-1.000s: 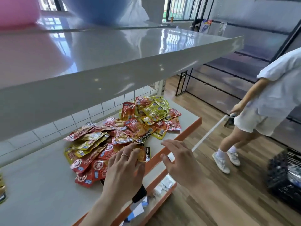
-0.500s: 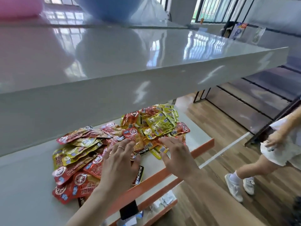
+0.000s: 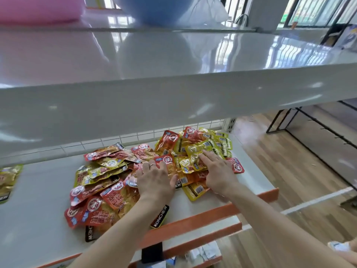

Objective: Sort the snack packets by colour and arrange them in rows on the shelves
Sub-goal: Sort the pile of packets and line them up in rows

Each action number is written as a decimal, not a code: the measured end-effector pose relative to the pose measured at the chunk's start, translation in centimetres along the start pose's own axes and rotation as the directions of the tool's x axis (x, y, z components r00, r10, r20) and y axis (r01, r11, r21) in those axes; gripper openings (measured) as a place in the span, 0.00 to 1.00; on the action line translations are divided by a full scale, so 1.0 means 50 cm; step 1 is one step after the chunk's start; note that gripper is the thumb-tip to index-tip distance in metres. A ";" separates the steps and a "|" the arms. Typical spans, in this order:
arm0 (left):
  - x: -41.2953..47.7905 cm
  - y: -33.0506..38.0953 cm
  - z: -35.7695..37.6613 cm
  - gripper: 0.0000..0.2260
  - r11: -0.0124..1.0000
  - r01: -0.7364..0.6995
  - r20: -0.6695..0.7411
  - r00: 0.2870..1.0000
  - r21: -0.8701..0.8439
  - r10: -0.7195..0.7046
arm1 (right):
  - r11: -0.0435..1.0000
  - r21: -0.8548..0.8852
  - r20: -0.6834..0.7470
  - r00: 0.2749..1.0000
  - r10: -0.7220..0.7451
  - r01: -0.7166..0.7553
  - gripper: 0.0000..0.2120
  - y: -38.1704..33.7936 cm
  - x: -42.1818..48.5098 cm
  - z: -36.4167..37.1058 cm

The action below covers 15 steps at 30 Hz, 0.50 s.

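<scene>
Neither hand is gripping anything: both lie flat, fingers straight and spread, on the heap of snack packets [image 3: 174, 168] on the lower shelf [image 3: 38, 219], a smooth matte white board with an orange lip [image 3: 193, 219] along its front. Well off to the left of the hands a lone yellow packet [image 3: 8, 178] lies by itself at the frame's edge. Just left of the left hand [image 3: 154, 178] the crinkled, shiny foil red packets [image 3: 102, 207] overlap in a loose fan, flat rectangles with round white emblems. That hand wears a thin ring [image 3: 152, 165] and presses on red foil. The right hand [image 3: 218, 175] lies beside it, its fingertips on the yellow packets [image 3: 204, 149], which bunch beyond and to the right of it. Small square white tiles [image 3: 116, 140] back the shelf, and the glossy upper shelf [image 3: 173, 97] hangs over everything. To the right is wooden floor [image 3: 289, 171].

Half a second ago both hands hovered near the front of the heap; now they have reached further in and settled onto the packets.
</scene>
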<state>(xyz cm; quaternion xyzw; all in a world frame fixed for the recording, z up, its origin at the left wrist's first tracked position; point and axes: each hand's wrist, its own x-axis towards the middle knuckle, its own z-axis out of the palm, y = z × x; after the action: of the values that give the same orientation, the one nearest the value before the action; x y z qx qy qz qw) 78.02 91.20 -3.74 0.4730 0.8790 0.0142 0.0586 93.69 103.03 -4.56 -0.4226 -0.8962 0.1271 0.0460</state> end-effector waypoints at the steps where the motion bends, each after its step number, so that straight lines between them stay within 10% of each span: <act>1: 0.002 0.003 0.003 0.26 1.000 0.005 -0.006 1.000 0.012 -0.005 | 1.000 0.002 -0.029 1.000 -0.008 0.008 0.37 0.004 0.000 0.003; 15: -0.002 0.006 0.017 0.30 0.794 -0.087 -0.178 0.984 -0.602 -0.027 | 0.957 0.088 -0.498 0.845 -0.197 0.275 0.19 0.025 -0.041 0.023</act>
<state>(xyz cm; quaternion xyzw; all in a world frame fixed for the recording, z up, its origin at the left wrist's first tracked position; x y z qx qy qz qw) 78.41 91.27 -4.56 0.4400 0.8218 0.3384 0.1286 95.72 102.00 -5.97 -0.3223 -0.8884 0.0804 0.3168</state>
